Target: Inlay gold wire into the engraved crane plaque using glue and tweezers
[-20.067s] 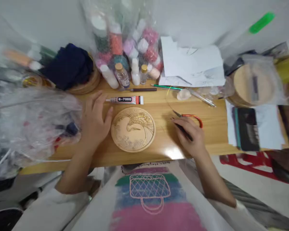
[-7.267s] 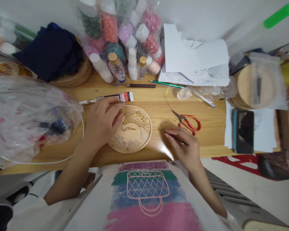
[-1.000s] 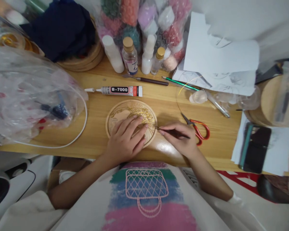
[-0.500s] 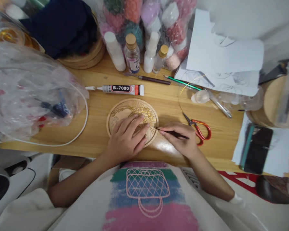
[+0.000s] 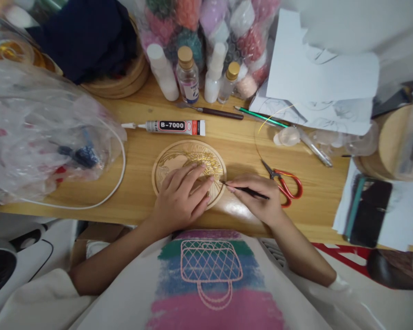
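A round wooden disc (image 5: pixel 172 158) with a gold wire bird design lies on the wooden table (image 5: pixel 137 183). My left hand (image 5: pixel 181 198) rests flat on the disc, fingers stretched out over the design. My right hand (image 5: pixel 258 197) pinches thin black tweezers (image 5: pixel 244 189), whose tip touches the disc's right rim by the gold wire. Behind the disc lies a B-7000 glue tube (image 5: pixel 168 126). Red-handled scissors (image 5: pixel 285 182) sit just right of my right hand.
Small bottles (image 5: pixel 187 75) and bags of coloured beads (image 5: pixel 206 23) stand at the back. A clear plastic bag (image 5: pixel 37 133) fills the left side. Papers (image 5: pixel 316 87), a green pen (image 5: pixel 261 118), a brown tool (image 5: pixel 215 112) and a phone (image 5: pixel 370 211) lie to the right.
Over the last second almost nothing has moved; both hands stay at the disc. Earlier, my left hand lay beside the disc and the tweezers were away from it.
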`<state>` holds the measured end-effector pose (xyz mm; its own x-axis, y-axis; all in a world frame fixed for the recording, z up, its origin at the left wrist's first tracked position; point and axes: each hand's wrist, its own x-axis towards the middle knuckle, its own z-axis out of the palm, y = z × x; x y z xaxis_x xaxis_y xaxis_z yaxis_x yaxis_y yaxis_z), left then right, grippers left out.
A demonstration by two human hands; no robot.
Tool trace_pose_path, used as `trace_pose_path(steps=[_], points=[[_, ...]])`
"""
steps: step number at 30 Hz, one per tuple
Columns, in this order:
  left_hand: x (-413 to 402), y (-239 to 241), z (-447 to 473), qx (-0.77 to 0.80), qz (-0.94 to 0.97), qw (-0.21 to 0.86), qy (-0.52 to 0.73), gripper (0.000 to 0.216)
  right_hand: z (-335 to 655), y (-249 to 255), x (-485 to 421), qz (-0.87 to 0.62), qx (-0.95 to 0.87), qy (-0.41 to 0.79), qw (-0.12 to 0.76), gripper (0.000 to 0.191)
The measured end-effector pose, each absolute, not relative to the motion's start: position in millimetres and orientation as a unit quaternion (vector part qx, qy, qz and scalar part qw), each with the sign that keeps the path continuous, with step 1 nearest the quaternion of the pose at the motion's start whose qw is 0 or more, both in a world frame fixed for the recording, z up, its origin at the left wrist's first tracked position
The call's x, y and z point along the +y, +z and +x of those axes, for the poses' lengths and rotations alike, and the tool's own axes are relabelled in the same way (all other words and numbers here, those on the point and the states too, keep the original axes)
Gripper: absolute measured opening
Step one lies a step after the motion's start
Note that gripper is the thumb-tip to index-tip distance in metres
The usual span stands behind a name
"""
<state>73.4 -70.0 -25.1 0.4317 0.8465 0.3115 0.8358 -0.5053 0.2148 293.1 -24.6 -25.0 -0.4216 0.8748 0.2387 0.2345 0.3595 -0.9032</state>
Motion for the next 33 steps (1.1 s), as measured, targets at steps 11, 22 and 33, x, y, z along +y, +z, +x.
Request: trace_pose_path(steps=[11,22,33], points=[[-69.4,-25.1,73.9,0.488,0.853,0.015,0.184,0.033,293.6,-24.9,-24.0,-0.383,-0.731,0.425,0.372,0.018],[-69.1,-22.7,73.6,0.492,0.853,0.016,0.172,0.033,292.7,-25.9,-24.5,-0.379,-0.732,0.421,0.378,0.021],[-69.3,-24.5,72.9,0.497,0.844,0.019,0.201,0.038,290.0,-21.4,-26.3,-0.472,-0.65,0.438,0.403,0.01]])
